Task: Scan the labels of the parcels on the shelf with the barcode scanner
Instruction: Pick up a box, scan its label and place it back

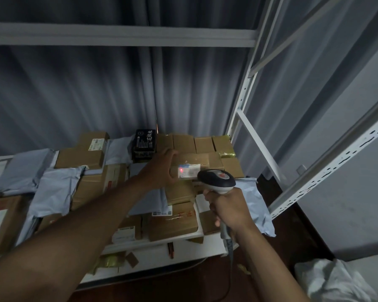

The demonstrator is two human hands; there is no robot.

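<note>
A person stands at a white shelf (162, 256) crowded with cardboard parcels and grey mailing bags. At centre frame the left hand (162, 168) grips the left end of a small brown parcel (193, 160), fingers curled over its top, tilting its white label (189, 171) toward the viewer. Just right of it, the right hand (229, 211) is clenched round the handle of a barcode scanner (216, 180), whose head nearly touches the label; a red dot glows on the label's left part. The parcel looks light and stiff, probably easy to steady by its ends. The soft bags nearby would likely sag, so flattening the label would help.
</note>
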